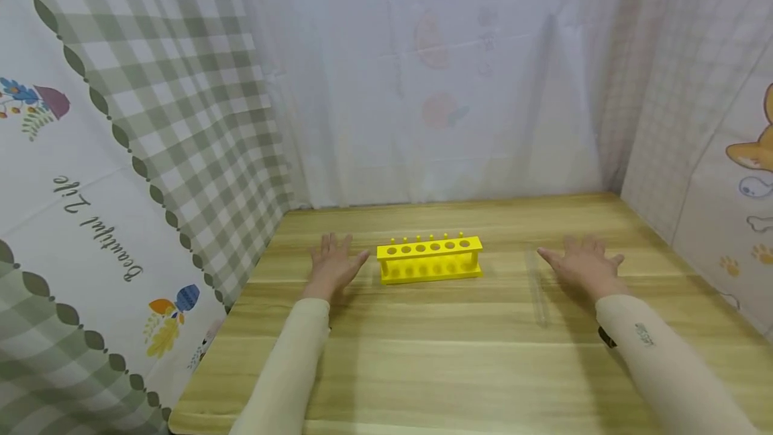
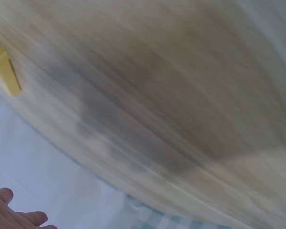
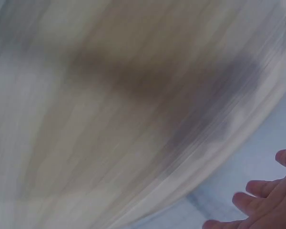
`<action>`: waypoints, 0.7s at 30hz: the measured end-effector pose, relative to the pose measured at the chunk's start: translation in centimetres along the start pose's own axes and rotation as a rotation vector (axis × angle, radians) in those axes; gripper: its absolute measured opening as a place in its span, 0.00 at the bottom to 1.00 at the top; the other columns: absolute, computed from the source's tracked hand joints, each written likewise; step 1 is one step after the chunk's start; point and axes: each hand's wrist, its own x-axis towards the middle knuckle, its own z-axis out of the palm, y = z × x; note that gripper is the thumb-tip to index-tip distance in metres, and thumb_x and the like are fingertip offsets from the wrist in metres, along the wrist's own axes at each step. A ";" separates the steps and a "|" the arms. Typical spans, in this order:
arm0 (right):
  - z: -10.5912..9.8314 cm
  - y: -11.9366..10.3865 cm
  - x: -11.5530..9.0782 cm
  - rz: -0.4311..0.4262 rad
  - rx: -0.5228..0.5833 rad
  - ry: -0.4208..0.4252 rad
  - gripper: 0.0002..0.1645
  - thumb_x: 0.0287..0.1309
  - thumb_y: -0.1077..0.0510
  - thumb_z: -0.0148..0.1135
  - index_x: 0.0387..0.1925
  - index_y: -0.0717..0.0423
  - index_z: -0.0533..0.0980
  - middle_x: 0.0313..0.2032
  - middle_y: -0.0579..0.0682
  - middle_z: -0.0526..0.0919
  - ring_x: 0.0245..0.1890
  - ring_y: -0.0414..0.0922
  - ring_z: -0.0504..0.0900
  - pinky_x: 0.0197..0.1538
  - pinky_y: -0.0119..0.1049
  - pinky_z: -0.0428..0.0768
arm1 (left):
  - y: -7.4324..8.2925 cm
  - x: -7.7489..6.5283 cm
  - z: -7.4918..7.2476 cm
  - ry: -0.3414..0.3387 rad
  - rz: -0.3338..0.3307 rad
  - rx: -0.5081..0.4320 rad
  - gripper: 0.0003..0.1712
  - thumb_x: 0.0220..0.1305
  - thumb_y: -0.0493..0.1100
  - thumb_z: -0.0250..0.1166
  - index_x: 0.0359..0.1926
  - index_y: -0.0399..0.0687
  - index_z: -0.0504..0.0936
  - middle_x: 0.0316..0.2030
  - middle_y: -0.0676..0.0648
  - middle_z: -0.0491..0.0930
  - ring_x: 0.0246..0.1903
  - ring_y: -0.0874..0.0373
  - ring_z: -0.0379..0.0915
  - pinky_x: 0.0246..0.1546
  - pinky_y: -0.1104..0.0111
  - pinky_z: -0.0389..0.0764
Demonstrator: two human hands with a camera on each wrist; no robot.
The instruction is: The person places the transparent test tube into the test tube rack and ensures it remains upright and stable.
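A yellow test tube rack (image 1: pixel 430 279) with a row of holes and several small pegs stands mid-table. Just left of it my left hand (image 1: pixel 332 266) is spread, palm down, its thumb pointing at the rack's end. In the left wrist view, a corner of the rack (image 2: pixel 8 76) shows at the left edge, and some fingertips (image 2: pixel 34 217) at the lower left. A clear glass tube (image 1: pixel 537 291) lies lengthwise on the table, right of the rack. My right hand (image 1: pixel 584 266) is spread beside the tube, thumb held out to the side, and holds nothing. Its fingers (image 3: pixel 262 188) show in the right wrist view.
The wooden table (image 1: pixel 435 368) runs back to a white curtain (image 1: pixel 447 153). A green-checked cloth (image 1: pixel 199 86) hangs along the left side, and a printed white cloth (image 1: pixel 706 186) along the right. A dark band (image 1: pixel 606 337) shows at the right wrist.
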 end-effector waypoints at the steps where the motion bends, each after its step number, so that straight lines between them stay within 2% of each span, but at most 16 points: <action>1: 0.2 -0.4 0.1 0.001 0.000 -0.003 0.63 0.66 0.22 0.30 0.71 0.77 0.48 0.65 0.88 0.35 0.65 0.84 0.31 0.51 0.85 0.32 | 0.3 0.1 0.0 0.001 0.007 0.000 0.47 0.72 0.72 0.39 0.79 0.48 0.51 0.75 0.29 0.38 0.75 0.36 0.26 0.68 0.35 0.32; 6: 0.9 -1.7 0.7 0.024 -0.037 -0.026 0.65 0.65 0.20 0.29 0.70 0.78 0.53 0.63 0.88 0.46 0.62 0.84 0.45 0.53 0.82 0.49 | 1.4 0.3 0.2 0.016 0.069 0.023 0.49 0.70 0.76 0.38 0.77 0.47 0.55 0.75 0.30 0.46 0.75 0.35 0.35 0.67 0.34 0.39; 9: 1.1 -2.2 1.0 0.029 -0.041 -0.031 0.64 0.65 0.20 0.31 0.69 0.78 0.55 0.62 0.88 0.50 0.60 0.84 0.50 0.52 0.80 0.56 | 1.9 0.4 0.3 0.033 0.109 0.017 0.49 0.69 0.76 0.40 0.76 0.47 0.59 0.74 0.30 0.50 0.74 0.35 0.40 0.67 0.34 0.43; 15: 1.5 -3.4 1.2 0.041 -0.039 -0.031 0.62 0.65 0.21 0.34 0.68 0.77 0.57 0.63 0.86 0.53 0.60 0.82 0.54 0.52 0.78 0.60 | 2.8 0.7 0.4 0.009 0.125 -0.022 0.43 0.71 0.71 0.46 0.75 0.51 0.62 0.74 0.34 0.51 0.75 0.38 0.40 0.69 0.37 0.43; 21: 2.1 -5.1 1.4 0.048 -0.047 -0.038 0.62 0.64 0.21 0.36 0.67 0.77 0.59 0.63 0.85 0.55 0.60 0.81 0.56 0.53 0.77 0.61 | 3.1 1.0 0.9 -0.002 0.163 -0.016 0.37 0.73 0.68 0.48 0.73 0.55 0.66 0.75 0.35 0.51 0.75 0.38 0.40 0.69 0.37 0.42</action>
